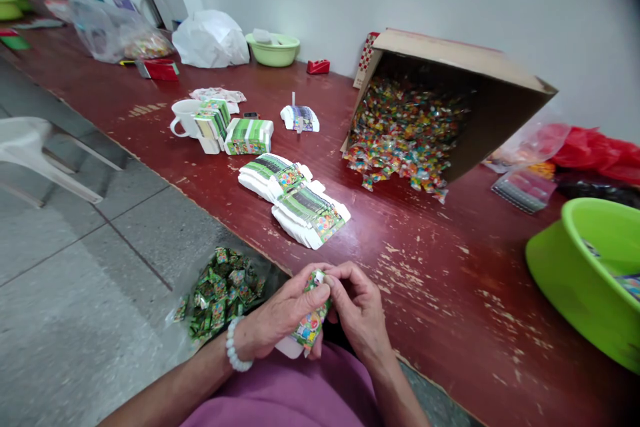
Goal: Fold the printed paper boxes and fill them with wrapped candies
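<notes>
Carton (311, 325), small, printed thin card, green with coloured pictures: held in front of the body at the table's near edge. Left hand (283, 310): gripping the carton, thumb across its printed face; pale round-beaded bracelet (234, 345) at the wrist. Right hand (359, 307): thumb and forefinger pinched at the carton's upper end. White flap at the lower end, beneath the left palm.

Flattened cartons (313, 210): two fanned stacks, glossy, white-edged, just beyond the hands. Clear plastic bag (175, 327): crinkled, holding green packets (220, 290), left of the hands, below table level. Cardboard box (500, 80): tipped, its mouth spilling shiny twist-wrapped pieces (400, 147). Tub (565, 273): smooth green, round-rimmed, far right.

Table (425, 253): dark red, paint chipped along the near edge; a scuffed stretch spans from right hand to tub.
</notes>
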Tool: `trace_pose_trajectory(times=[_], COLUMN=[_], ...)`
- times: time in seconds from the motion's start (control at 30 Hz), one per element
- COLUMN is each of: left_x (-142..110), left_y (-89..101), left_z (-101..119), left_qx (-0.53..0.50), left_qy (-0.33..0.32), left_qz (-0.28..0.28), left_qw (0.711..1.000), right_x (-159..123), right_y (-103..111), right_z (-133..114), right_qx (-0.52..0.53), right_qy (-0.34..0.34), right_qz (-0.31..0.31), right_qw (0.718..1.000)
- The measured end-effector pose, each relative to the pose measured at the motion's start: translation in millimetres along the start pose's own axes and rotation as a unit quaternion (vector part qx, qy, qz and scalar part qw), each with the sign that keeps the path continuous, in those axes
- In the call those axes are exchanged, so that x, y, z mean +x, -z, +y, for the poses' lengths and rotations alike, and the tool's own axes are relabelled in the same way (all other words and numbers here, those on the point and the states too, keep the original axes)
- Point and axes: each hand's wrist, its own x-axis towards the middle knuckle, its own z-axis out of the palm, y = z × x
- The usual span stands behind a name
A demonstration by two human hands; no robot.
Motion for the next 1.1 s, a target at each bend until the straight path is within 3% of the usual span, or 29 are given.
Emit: trace_pose_trajectory(times=[0.17,0.5,0.77,1.0,1.1], left_x=[1.1,-0.4,-0.7,-3.2,-4.6], left_y=[3.3,2.4,4.2,4.2,1.2], left_z=[-5.3,3.6,3.9,3.1,4.3], left_qx=[-0.006,0.089,0.106,0.092,0.074], left_qy=[-0.016,-0.052,-0.052,-0.047,-0.043], left_qz=[-0.02,-0.024,-0.037,-0.043,-0.041], left_qw=[1.0,0.994,0.992,0.994,0.995], right_x=[-1.2,4.3,3.4,1.3,0.1], right_y=[1.1,6.6,8.3,11.7,11.4], right_z=[1.7,-2.7,-3.6,-10.6,-11.5], right_qx=[0.039,0.125,0.076,-0.076,-0.046], right_qy=[-0.042,-0.105,-0.068,0.04,0.019], right_qz=[-0.01,-0.03,-0.021,-0.036,-0.035], right_qw=[0.998,0.986,0.995,0.996,0.998])
